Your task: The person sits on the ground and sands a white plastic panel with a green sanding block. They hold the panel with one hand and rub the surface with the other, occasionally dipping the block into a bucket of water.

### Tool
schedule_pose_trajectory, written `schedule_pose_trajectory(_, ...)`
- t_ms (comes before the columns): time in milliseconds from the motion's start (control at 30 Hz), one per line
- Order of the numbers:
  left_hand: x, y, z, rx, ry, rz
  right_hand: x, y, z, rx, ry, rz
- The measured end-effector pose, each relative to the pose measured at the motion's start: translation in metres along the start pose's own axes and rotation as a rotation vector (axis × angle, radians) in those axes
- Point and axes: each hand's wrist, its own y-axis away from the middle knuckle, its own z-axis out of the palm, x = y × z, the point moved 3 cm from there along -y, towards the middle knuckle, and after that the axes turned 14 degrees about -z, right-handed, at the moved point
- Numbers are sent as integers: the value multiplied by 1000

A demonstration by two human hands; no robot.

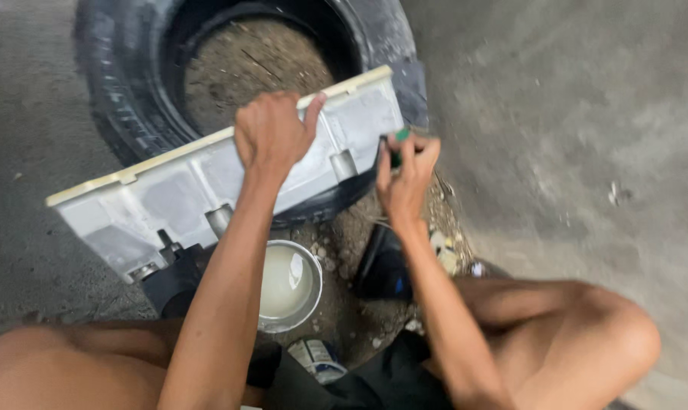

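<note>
Now L hand [272, 133] grips panel [207, 182]; long axis lower-left to upper-right.

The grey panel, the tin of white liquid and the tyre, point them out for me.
grey panel [169, 193]: head view, flat inner face.
tin of white liquid [287, 281]: head view, liquid surface.
tyre [120, 91]: head view, left sidewall.

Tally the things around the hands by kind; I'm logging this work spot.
Tyre: 1
Grey panel, gripped by the left hand: 1
Green-handled tool, in the right hand: 1
Tin of pale liquid: 1
Small can: 1
Black container: 1
Total: 6
</note>
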Motion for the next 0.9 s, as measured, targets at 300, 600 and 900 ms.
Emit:
schedule_pose_trajectory(300, 17, -16, 29, -65, 39, -30, 39, 24, 18, -19, -69, -8)
schedule_pose_trajectory(600, 30, -22, 49, -136, 36, -52, 56, 14, 13, -95, -71, -59)
schedule_pose_trajectory(900, 33, -22, 51, 32, 105, 46, 86, 28, 16, -82, -106, 34)
